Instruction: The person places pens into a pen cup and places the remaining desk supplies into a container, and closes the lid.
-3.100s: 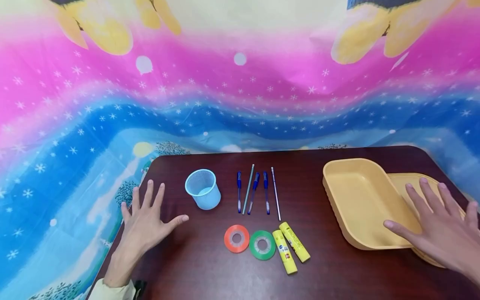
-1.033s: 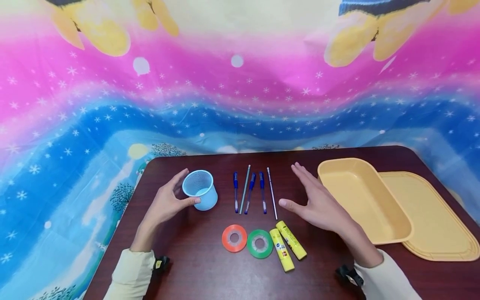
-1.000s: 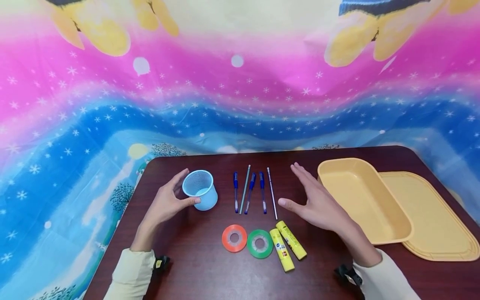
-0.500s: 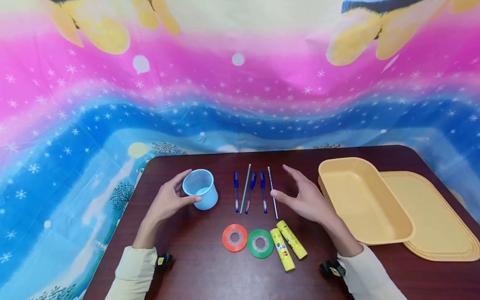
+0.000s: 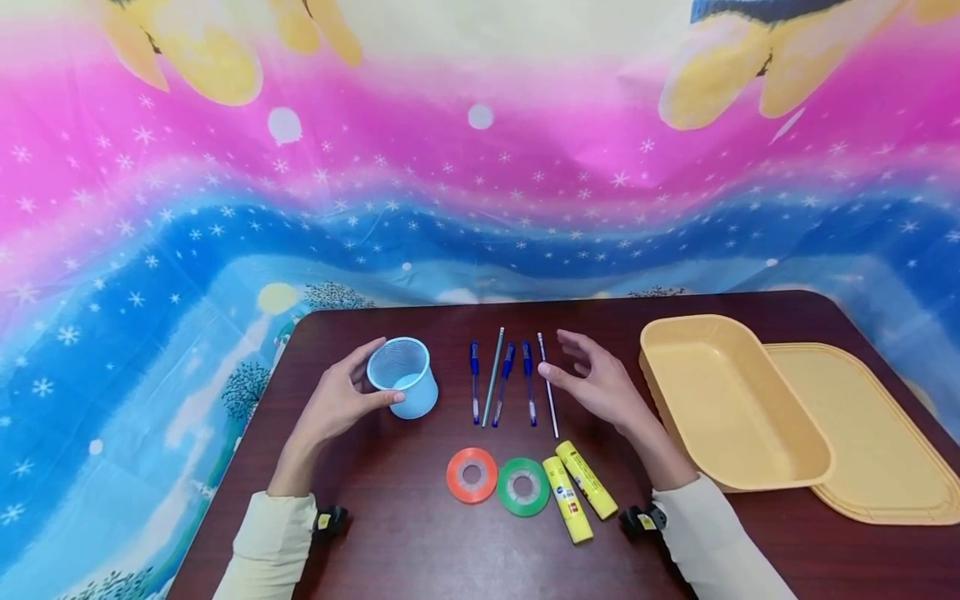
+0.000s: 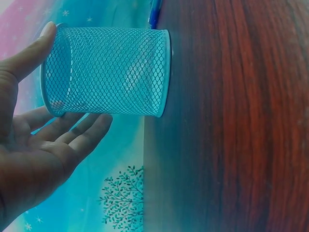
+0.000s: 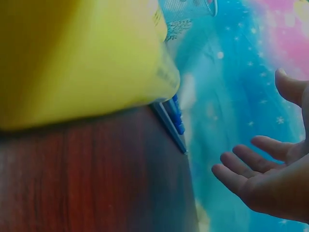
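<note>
A light-blue mesh pen cup [image 5: 420, 398] stands upright on the table, left of the pens. My left hand [image 5: 336, 402] holds it, thumb over the near rim and fingers along the far side; the left wrist view shows the cup's mesh wall [image 6: 111, 72]. Over the right end of the pen row hovers my right hand [image 5: 606, 390], fingers loosely bent and nothing between them. Nearest to it lies a whitish pencil [image 5: 551, 400]. Left of that are blue pens [image 5: 528, 371] and a green pencil [image 5: 492, 379]. In the right wrist view the right hand [image 7: 270, 179] is apart from everything.
An orange tape roll [image 5: 457, 478], a green tape roll [image 5: 507, 495] and two yellow glue sticks [image 5: 567, 502] lie nearer me. At the right, a yellow tray [image 5: 738, 417] partly overlaps its flat lid [image 5: 870, 442]. A printed cloth [image 5: 480, 183] hangs behind the table [image 5: 450, 558].
Both hands were spread wide at the sides at first. The left came to the cup and stayed there. My right hand moved left from the tray to the whitish pencil, its fingers bending more.
</note>
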The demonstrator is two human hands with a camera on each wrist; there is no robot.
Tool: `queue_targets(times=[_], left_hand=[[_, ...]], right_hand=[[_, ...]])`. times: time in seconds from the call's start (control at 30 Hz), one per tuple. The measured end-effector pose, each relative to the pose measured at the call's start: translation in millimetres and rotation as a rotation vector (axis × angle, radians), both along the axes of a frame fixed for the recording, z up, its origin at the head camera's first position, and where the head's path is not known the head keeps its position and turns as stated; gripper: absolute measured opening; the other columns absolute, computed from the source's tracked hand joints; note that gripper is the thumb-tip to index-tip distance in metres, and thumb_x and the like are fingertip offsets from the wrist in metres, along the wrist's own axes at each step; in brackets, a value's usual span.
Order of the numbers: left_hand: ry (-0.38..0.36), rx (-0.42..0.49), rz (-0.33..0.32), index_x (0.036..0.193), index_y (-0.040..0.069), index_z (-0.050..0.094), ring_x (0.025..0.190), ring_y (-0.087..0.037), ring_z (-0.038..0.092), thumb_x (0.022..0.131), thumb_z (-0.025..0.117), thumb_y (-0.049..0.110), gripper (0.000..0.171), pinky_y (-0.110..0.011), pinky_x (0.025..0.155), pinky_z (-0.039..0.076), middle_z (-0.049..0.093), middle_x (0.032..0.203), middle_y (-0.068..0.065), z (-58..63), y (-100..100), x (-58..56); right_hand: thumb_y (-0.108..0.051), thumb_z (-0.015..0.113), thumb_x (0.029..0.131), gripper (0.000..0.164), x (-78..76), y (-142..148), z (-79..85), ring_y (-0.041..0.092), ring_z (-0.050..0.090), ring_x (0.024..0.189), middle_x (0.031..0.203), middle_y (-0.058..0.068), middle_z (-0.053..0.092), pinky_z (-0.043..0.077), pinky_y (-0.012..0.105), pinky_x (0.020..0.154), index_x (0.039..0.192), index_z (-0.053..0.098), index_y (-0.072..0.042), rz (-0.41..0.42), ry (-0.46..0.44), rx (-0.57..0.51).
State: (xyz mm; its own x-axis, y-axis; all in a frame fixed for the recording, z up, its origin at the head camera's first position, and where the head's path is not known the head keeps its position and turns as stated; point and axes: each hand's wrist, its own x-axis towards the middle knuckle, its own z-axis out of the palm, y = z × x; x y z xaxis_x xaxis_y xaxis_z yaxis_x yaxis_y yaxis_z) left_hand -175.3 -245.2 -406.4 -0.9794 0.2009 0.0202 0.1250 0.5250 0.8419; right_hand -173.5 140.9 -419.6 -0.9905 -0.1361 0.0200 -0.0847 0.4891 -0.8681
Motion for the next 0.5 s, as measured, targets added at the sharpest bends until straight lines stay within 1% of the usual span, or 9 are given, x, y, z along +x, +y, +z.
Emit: queue_targets(times=[0.1,0.2,0.3,0.43,0.5], left_hand=[[-0.003,0.004,-0.002,0.154,0.014,0.036,0.133,-0.038,0.051,0.078,0.087,0.022,0.092,-0.051,0.098,0.051,0.047,0.148,-0.019,6.3,2.3,2.6],[-0.001,0.007,-0.008,0.154,0.011,0.036,0.133,-0.041,0.051,0.079,0.086,0.019,0.091,-0.053,0.098,0.051,0.047,0.148,-0.021,11.8,4.4,5.2],[-0.004,0.010,-0.008,0.154,0.013,0.036,0.133,-0.040,0.051,0.078,0.086,0.021,0.092,-0.052,0.098,0.051,0.047,0.148,-0.020,6.4,2.0,2.8],[0.004,0.007,-0.005,0.154,0.022,0.036,0.132,-0.035,0.053,0.076,0.088,0.029,0.094,-0.049,0.097,0.053,0.048,0.148,-0.014,-7.6,-4.5,-4.1],[0.014,0.004,-0.006,0.154,0.025,0.037,0.132,-0.033,0.054,0.075,0.088,0.034,0.095,-0.048,0.096,0.054,0.049,0.148,-0.012,-11.7,-6.8,-6.4]], right_hand=[[-0.058,0.070,0.086,0.081,-6.5,-0.4,-4.6,0.033,0.047,0.138,0.149,0.015,0.048,0.041,0.050,0.111,0.151,0.042,-0.018,-0.002,-0.006,-0.007],[-0.057,0.071,0.086,0.079,-13.2,-1.2,-7.8,0.035,0.049,0.135,0.147,0.015,0.050,0.044,0.052,0.108,0.149,0.045,-0.018,-0.004,-0.030,-0.014],[-0.054,0.072,0.086,0.074,-19.8,-2.0,-9.1,0.034,0.051,0.133,0.145,0.012,0.051,0.047,0.052,0.105,0.146,0.048,-0.019,-0.012,-0.057,-0.023],[-0.045,0.074,0.089,0.070,-30.1,-0.5,-10.4,0.032,0.054,0.128,0.143,0.012,0.053,0.050,0.050,0.100,0.145,0.048,-0.013,-0.002,-0.084,-0.043],[-0.042,0.074,0.089,0.069,-35.0,0.3,-11.4,0.032,0.057,0.125,0.141,0.013,0.055,0.051,0.049,0.099,0.145,0.048,-0.011,-0.001,-0.114,-0.058]])
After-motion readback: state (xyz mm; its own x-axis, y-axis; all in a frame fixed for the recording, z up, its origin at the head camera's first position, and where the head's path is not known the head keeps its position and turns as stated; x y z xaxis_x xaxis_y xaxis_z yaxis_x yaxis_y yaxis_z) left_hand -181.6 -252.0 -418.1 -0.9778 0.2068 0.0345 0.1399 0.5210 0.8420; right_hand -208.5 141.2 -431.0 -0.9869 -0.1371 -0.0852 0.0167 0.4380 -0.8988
